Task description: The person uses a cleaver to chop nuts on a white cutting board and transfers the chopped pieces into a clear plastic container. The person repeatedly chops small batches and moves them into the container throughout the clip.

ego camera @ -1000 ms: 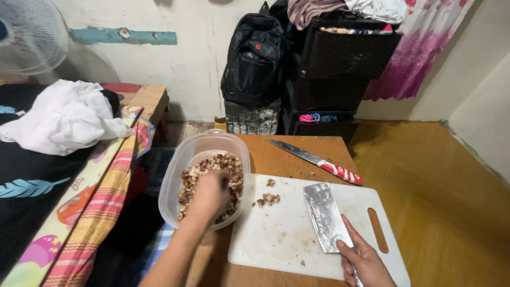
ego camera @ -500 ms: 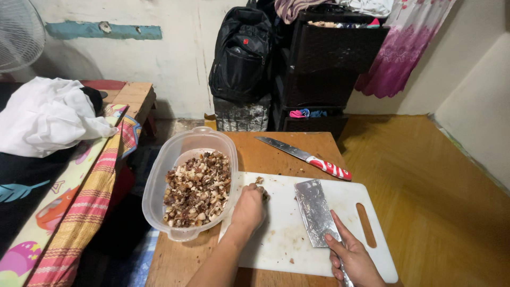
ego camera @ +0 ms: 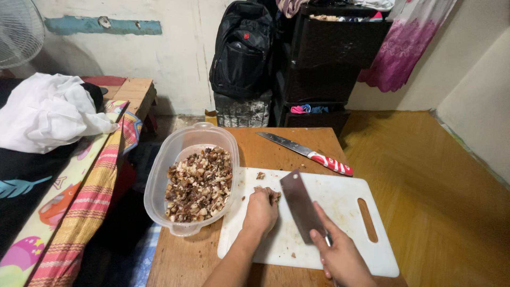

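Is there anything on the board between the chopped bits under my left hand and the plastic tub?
Nothing visible. The left hand covers the bits on the board, and only bare board lies between them and the tub. The cleaver is on the other side.

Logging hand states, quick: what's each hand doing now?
Left hand: closed over chopped bits on the cutting board.
Right hand: closed, holding the cleaver.

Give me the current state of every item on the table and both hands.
Clear plastic tub: open, holding chopped bits.
White cutting board: flat, few scraps.
Steel cleaver: tilted, gripped by right hand.
Left hand: on scraps.
Red-handled knife: lying unused.
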